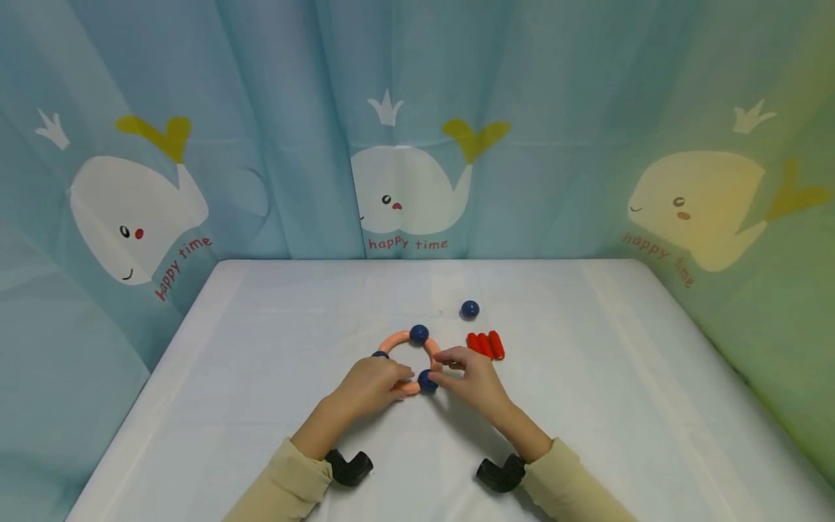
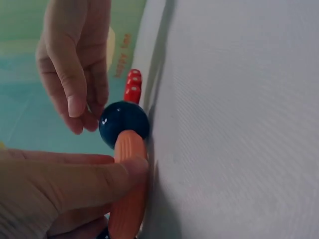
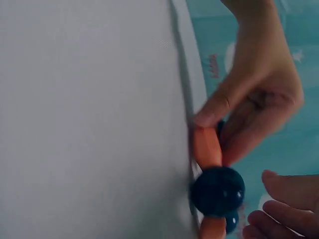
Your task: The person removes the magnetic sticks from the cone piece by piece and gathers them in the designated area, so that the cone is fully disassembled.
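Observation:
A ring of curved orange rods (image 1: 394,338) joined by dark blue balls lies mid-table in the head view. My left hand (image 1: 372,384) pinches one ribbed orange rod (image 2: 127,214) at the ring's near side, thumb on top and fingers behind. That rod's end meets a glossy blue ball (image 2: 123,123). Just right of this near ball (image 1: 428,381) is my right hand (image 1: 476,380), its fingers loosely bent with nothing between them. The right wrist view shows its fingertips (image 3: 269,174) apart from the ball. Another ball (image 1: 380,355) is partly hidden behind the left hand.
Three short red rods (image 1: 496,344) lie side by side just behind the right hand. A loose blue ball (image 1: 470,309) sits farther back. Black wrist devices (image 1: 350,468) show beside both cuffs. A whale-print curtain (image 1: 417,188) hangs around the white table (image 1: 228,377).

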The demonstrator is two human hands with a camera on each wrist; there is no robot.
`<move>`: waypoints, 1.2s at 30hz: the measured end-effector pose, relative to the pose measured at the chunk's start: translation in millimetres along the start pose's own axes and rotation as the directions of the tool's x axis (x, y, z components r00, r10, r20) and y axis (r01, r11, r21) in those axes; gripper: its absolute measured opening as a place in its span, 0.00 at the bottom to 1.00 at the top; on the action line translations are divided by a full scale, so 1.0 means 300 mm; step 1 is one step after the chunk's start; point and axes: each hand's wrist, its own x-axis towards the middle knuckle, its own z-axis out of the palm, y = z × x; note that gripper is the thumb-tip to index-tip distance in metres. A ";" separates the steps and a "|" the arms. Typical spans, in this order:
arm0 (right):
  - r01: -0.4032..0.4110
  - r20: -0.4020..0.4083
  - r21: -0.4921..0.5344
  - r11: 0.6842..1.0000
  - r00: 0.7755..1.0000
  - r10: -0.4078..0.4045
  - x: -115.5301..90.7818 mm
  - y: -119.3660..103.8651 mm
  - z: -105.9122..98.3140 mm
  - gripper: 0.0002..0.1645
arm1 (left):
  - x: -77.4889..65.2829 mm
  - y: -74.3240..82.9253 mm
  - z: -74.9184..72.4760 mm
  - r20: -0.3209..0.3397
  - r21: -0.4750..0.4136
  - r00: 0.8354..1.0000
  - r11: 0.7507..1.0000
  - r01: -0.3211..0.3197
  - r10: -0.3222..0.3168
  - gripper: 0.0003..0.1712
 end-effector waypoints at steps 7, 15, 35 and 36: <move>0.097 0.049 -0.136 0.986 0.995 -0.091 -0.017 -0.008 0.047 0.18 | -0.009 -0.006 0.006 -0.005 0.079 0.999 0.996 -0.048 0.049 0.09; 0.133 0.075 -0.178 0.975 0.990 -0.121 -0.015 0.001 0.045 0.17 | -0.008 -0.006 -0.001 0.027 0.085 0.997 0.994 -0.073 0.071 0.05; 0.128 0.144 -0.192 0.973 0.984 -0.101 0.019 0.033 -0.009 0.19 | -0.010 0.060 -0.008 0.067 0.107 0.997 0.993 -0.050 0.043 0.14; 0.129 0.141 -0.189 0.973 0.985 -0.103 0.019 0.036 -0.011 0.19 | -0.010 0.065 -0.008 0.068 0.106 0.997 0.993 -0.042 0.035 0.15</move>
